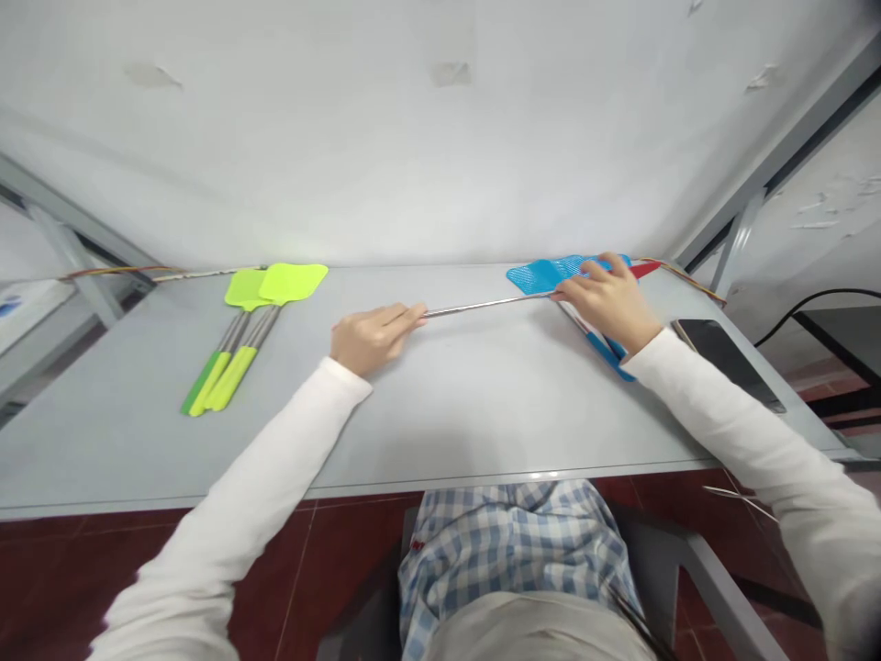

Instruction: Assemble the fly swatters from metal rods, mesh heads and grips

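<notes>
My left hand (377, 338) is closed on one end of a thin metal shaft (485, 305), just above the table's middle. My right hand (607, 298) pinches its other end. The shaft looks like those of the fly swatters nearby; its ends are hidden in my hands. Under and behind my right hand lie blue fly swatters (540, 275), with blue handles (609, 356) pointing toward me. A red piece (645, 269) shows beyond that hand; I cannot tell whether it belongs to the held shaft. Left of my left hand lie yellow-green fly swatters (293, 282), grey-shafted, their handles toward me.
The grey table (440, 413) meets a white wall (413, 138) at the back. A dark phone (728, 363) lies at the right, beside my right forearm. Metal frame posts (740, 234) stand at both sides, with thin wires along the back edge. A dark stool (843, 340) is at the right.
</notes>
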`<state>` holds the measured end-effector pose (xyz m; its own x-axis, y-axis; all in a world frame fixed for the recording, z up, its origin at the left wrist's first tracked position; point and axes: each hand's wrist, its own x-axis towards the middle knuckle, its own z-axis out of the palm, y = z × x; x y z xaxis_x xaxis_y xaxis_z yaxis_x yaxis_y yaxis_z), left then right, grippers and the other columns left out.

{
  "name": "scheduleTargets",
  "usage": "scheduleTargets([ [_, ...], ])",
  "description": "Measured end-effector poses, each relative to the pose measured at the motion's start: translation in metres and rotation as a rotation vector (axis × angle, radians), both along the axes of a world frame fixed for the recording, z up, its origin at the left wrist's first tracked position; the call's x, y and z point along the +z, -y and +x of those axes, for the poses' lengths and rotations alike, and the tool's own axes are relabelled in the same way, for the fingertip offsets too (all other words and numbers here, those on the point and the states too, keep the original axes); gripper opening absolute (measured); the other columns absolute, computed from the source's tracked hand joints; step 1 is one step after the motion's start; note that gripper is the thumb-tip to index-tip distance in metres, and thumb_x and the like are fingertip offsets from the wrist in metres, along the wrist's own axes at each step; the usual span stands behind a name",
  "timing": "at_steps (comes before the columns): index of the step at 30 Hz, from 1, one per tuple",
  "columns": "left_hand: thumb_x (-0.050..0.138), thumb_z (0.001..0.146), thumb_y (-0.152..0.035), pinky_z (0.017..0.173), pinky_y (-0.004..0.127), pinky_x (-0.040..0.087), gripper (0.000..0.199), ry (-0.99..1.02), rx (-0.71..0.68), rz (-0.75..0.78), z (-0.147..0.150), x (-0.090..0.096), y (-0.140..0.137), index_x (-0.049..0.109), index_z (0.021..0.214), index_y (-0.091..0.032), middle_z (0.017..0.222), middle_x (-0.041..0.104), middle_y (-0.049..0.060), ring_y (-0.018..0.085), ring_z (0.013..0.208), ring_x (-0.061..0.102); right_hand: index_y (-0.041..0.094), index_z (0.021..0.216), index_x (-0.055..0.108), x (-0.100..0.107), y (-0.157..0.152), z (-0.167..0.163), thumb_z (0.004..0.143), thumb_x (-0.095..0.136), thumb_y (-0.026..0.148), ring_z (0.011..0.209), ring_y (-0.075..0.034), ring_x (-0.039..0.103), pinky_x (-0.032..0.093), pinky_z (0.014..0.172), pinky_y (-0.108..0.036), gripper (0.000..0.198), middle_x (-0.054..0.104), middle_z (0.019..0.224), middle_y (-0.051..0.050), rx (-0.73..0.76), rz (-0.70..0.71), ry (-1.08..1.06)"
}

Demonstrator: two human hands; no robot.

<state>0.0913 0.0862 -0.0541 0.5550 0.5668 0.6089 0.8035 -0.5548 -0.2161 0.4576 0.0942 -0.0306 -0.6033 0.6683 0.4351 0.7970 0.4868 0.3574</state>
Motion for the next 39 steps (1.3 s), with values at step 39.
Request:
scheduleTargets([
  [39,0.054,0.093,-0.039,0.047,0.028,0.026,0.022,0.096,0.028,0.054,-0.093,0.001,-0.014,0.071,0.087,-0.026,0.064,0.067,0.003,0.013,0.049,0.052,0.018,0.091,0.067,0.009,-0.021,0.104,0.099,0.037,0.023,0.081,-0.024,0.059,0.040,0.079,-0.036,0.032,0.070,0.082,-0.011,-0.118,-0.089,0.016],
])
